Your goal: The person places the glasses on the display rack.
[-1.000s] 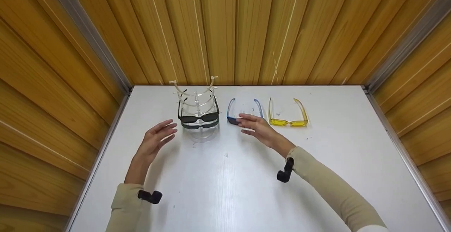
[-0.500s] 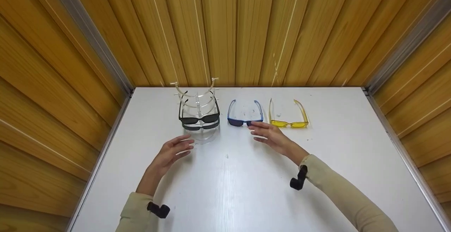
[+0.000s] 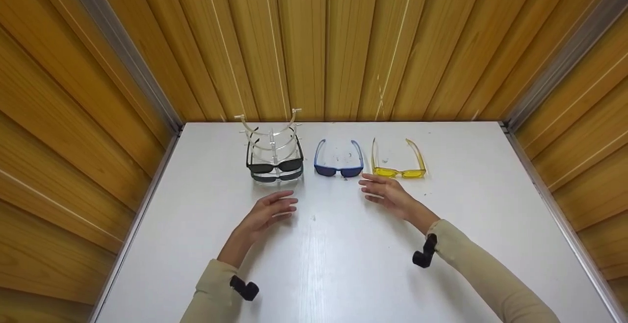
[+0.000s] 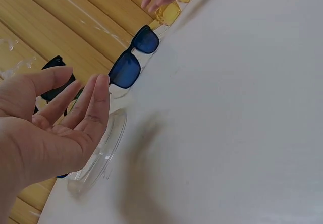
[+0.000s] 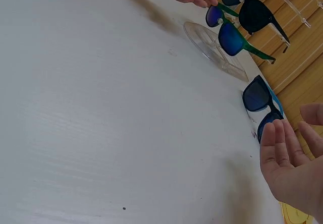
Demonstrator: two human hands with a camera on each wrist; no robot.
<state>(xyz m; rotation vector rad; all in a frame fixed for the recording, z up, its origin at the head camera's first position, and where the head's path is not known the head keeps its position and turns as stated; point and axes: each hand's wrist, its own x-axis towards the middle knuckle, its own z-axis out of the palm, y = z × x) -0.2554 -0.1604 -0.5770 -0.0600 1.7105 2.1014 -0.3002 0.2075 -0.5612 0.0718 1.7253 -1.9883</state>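
Note:
My left hand hovers in front of the clear display stand, fingers loosely bent and holding nothing. On the stand hang black sunglasses, with green-framed sunglasses just below them. Blue sunglasses lie on the table to the right of the stand, temples spread toward the back wall. My right hand is near the front of the yellow glasses, relaxed, with nothing in its grasp. In the right wrist view its fingers overlap part of the blue pair; the head view shows them apart.
The white table carries the stand and glasses in a row toward its back. Wood-patterned panels rise behind and at both sides. The stand's clear round base sits flat on the table. A small camera is strapped to each sleeve.
My left hand has moved right and toward me, from the stand's left side to in front of it. My right hand has drawn right and back, uncovering the blue sunglasses.

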